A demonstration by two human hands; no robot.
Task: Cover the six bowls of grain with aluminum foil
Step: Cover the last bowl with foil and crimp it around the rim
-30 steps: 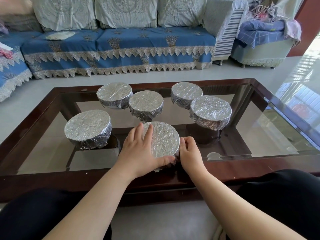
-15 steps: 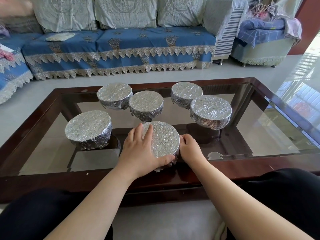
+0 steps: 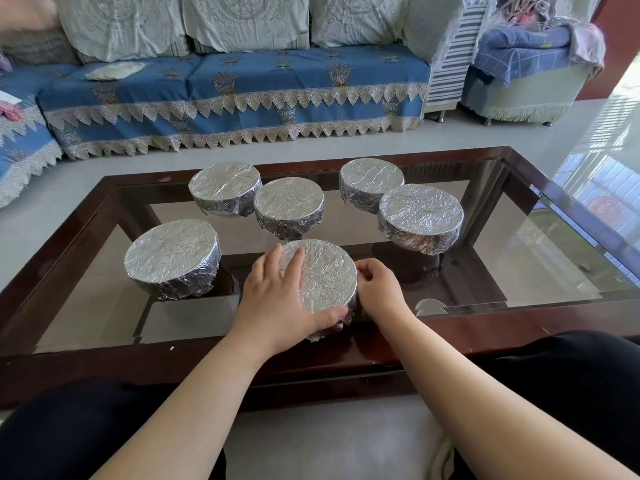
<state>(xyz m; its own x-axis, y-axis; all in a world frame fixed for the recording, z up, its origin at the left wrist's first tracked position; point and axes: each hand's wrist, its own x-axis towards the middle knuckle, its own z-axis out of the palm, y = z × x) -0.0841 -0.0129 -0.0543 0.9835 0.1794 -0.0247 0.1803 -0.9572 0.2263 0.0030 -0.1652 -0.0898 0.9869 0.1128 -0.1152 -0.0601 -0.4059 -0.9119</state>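
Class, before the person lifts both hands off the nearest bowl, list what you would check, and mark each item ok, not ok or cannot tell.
1. All six bowls show foil on top: ok.
2. Left hand rests flat on the nearest bowl, steadying it: ok.
3. Right hand pinches the foil at that bowl's right rim: ok.
4. Foil tucked snugly under the near edge: cannot tell, hidden by the hands.
5. Bowl stands on the glass table, clear of the edge: ok.

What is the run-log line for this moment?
stage: sealing sixth bowl | left hand: flat on nearest foil-covered bowl | right hand: fingers crimping foil at rim | other five bowls: covered
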